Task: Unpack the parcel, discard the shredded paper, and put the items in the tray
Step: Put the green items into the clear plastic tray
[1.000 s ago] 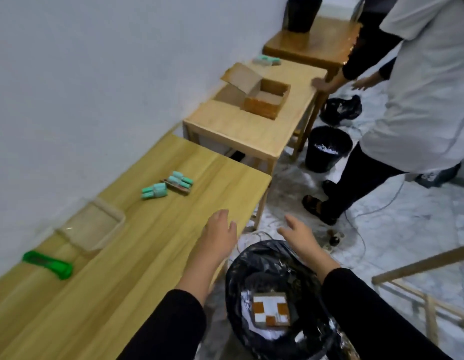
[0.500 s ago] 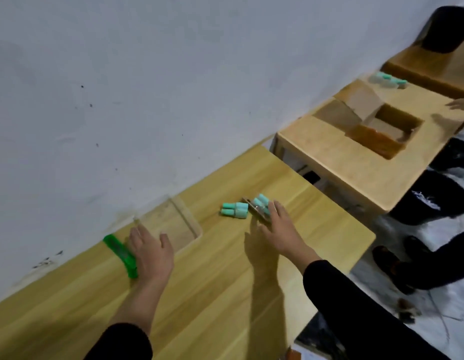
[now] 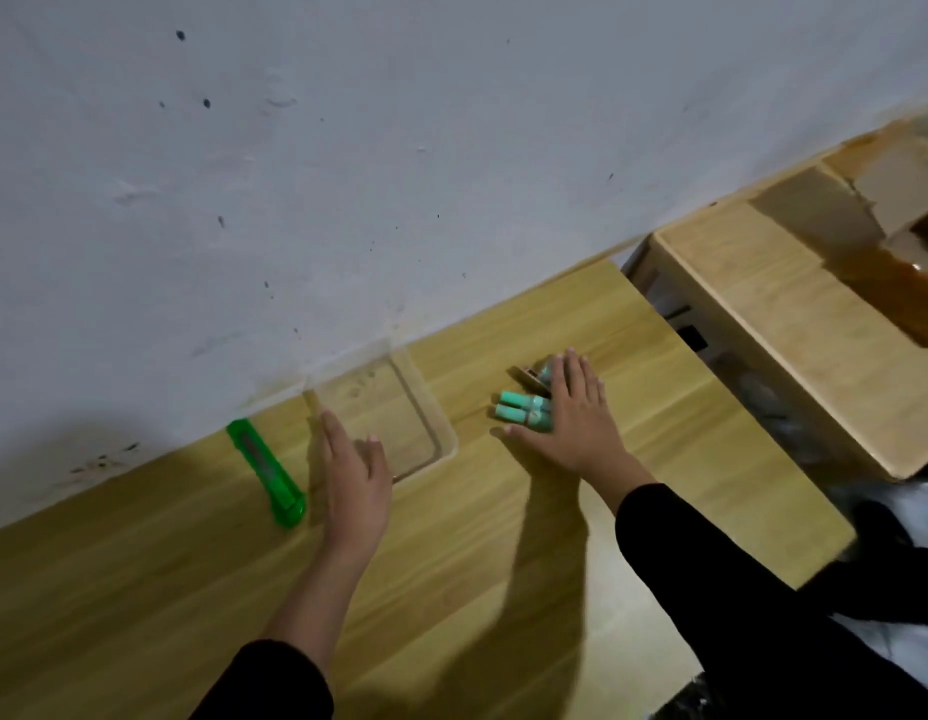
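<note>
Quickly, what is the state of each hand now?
Left hand: open, holding nothing, by the clear tray.
Right hand: open, fingers laid over the teal tubes.

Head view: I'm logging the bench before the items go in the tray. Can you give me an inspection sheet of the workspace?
Surface: wooden table against the wall.
Job's things: clear tray by the wall, nothing seen in it; teal items on the table right of it, outside.
Clutter: green cutter left of the tray.
Hands: left hand open at the tray's near edge; right hand open, flat over the teal items.
Cables: nothing seen.
Surroundings: white wall; second table to the right with an open cardboard box.
</note>
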